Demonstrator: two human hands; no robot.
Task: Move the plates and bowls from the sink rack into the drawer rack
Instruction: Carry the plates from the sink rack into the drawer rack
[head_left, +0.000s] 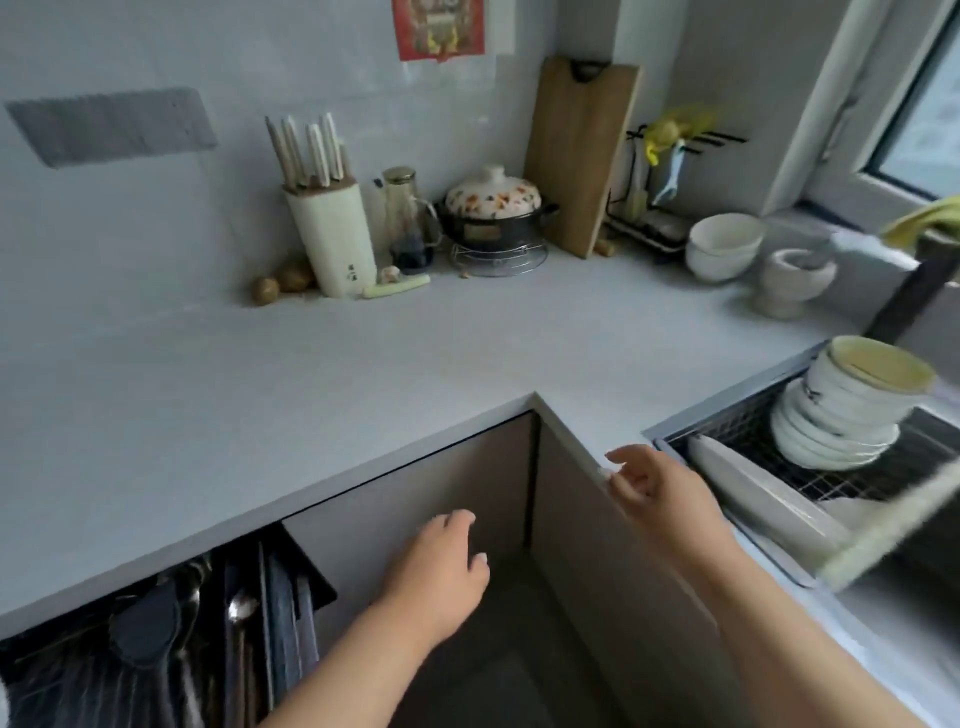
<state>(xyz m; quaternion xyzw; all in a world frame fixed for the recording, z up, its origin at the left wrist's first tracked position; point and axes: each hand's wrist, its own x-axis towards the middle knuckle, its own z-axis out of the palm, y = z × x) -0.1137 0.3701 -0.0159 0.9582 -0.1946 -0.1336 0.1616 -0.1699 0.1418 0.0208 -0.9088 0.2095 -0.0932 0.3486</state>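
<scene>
Legible text: none. Small dark marks, perhaps characters, low on front of white knife block (332, 236), near back edge of counter (467, 332); too blurred to read. Red poster (439, 26) on wall at top edge, printed with yellow figures, cut off and unreadable. Pale label on front of dark pot (493, 223); lettering not resolvable. No brands or numbers readable.

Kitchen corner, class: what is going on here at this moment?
A person stands at the counter corner with both hands empty. The right hand reaches toward the counter edge beside the sink rack, where stacked bowls and a plate wait. The left hand hovers in front of the cabinet door. A utensil drawer is open at lower left.
</scene>
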